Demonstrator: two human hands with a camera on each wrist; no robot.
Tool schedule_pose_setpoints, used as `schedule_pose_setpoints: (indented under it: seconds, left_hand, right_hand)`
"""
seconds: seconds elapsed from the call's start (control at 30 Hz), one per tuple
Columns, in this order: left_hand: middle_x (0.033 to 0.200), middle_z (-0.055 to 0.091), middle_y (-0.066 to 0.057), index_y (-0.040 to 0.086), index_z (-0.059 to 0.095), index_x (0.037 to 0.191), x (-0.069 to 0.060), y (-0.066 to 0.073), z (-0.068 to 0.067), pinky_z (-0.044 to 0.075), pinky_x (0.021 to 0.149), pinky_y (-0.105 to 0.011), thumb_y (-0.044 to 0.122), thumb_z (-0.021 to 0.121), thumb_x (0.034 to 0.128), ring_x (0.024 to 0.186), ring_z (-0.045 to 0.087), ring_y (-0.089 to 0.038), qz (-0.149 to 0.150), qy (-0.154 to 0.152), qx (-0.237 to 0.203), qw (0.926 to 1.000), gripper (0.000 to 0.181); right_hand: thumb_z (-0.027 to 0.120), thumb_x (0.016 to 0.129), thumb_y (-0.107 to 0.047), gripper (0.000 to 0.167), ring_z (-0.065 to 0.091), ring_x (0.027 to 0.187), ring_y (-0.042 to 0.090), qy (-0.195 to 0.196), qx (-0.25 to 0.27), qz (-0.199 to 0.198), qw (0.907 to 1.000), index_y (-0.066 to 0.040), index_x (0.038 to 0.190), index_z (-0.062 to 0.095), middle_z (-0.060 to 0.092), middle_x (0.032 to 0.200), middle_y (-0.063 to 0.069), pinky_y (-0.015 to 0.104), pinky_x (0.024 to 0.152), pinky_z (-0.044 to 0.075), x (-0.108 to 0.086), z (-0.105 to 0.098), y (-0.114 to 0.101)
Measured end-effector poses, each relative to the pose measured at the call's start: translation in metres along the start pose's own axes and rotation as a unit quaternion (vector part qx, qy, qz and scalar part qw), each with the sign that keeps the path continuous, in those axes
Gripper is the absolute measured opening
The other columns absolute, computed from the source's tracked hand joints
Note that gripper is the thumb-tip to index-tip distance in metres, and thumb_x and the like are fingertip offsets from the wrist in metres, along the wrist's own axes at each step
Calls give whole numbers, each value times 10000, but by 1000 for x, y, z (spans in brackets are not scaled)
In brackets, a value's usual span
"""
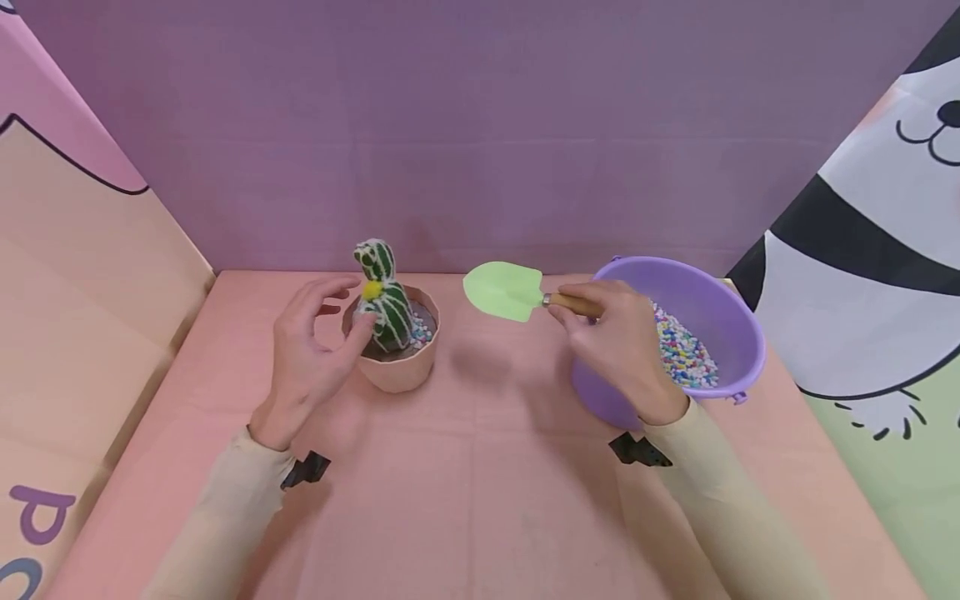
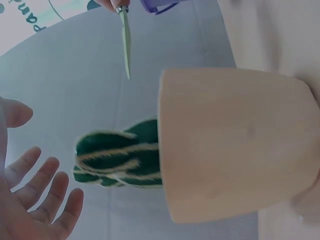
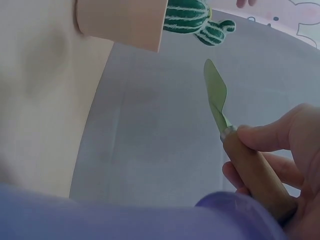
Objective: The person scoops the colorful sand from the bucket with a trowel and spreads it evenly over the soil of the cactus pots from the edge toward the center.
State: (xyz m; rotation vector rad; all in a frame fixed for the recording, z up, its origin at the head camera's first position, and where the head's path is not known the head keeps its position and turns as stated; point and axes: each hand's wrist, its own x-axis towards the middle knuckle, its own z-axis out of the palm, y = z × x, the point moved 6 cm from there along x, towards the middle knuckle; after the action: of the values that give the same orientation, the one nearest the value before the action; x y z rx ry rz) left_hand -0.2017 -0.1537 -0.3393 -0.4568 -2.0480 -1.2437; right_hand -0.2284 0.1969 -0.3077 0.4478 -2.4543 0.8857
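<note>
My right hand (image 1: 618, 337) grips the wooden handle of a small trowel (image 1: 502, 290), its light green blade pointing left above the table. Nothing shows on the blade. A green cactus (image 1: 393, 317) with white lines and a yellow pompom stands in a peach pot (image 1: 399, 373), with some colored beads (image 1: 422, 327) beside its base. Left of the cactus, my left hand (image 1: 306, 346) hovers with thumb and fingers spread. The left wrist view shows a gap between that hand (image 2: 42, 195) and the cactus (image 2: 117, 155).
A purple bucket (image 1: 723, 312) holding many small colored beads (image 1: 684, 354) stands on the right, partly behind my right hand and forearm. The pink-covered table (image 1: 465, 500) meets a purple backdrop (image 1: 480, 133). Printed panels flank both sides.
</note>
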Motion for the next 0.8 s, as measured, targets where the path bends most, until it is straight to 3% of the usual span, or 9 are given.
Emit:
schedule_pose_setpoints:
  seconds: [0.37, 0.57, 0.63, 0.8]
  left_hand:
    - [1257, 748, -127, 23, 741, 1242, -1, 31, 14, 524, 876, -313, 116, 783, 888, 1088, 668, -328, 380, -94, -255, 9989, 369]
    - [1228, 755, -122, 32, 742, 1225, -1, 43, 27, 517, 993, -298, 167, 767, 904, 1186, 681, -275, 725, -175, -219, 9970, 349]
    - [1216, 756, -109, 38, 744, 1215, -1, 46, 33, 518, 997, -310, 174, 767, 900, 1168, 685, -264, 777, -244, -307, 9962, 343]
    - [1201, 753, -62, 87, 753, 1198, -3, 54, 48, 517, 1008, -348, 187, 793, 889, 1151, 684, -228, 760, -512, -368, 9951, 328]
  right_hand:
    - [819, 921, -181, 241, 715, 1022, 273, -156, 65, 454, 9988, -109, 1149, 839, 841, 985, 41, 357, 915, 468, -9, -15, 16]
    - [833, 923, -211, 219, 720, 1044, 238, -57, 13, 560, 9984, -147, 1131, 849, 841, 959, 16, 240, 877, 457, -12, -29, 24]
    - [841, 918, -221, 218, 714, 1027, 188, -9, -23, 576, 9983, -155, 1126, 852, 840, 952, 9, 206, 868, 450, -14, -34, 28]
    - [862, 900, -228, 251, 617, 931, -100, 36, -14, 632, 9980, -142, 1135, 849, 839, 968, 36, 143, 798, 437, -17, -46, 35]
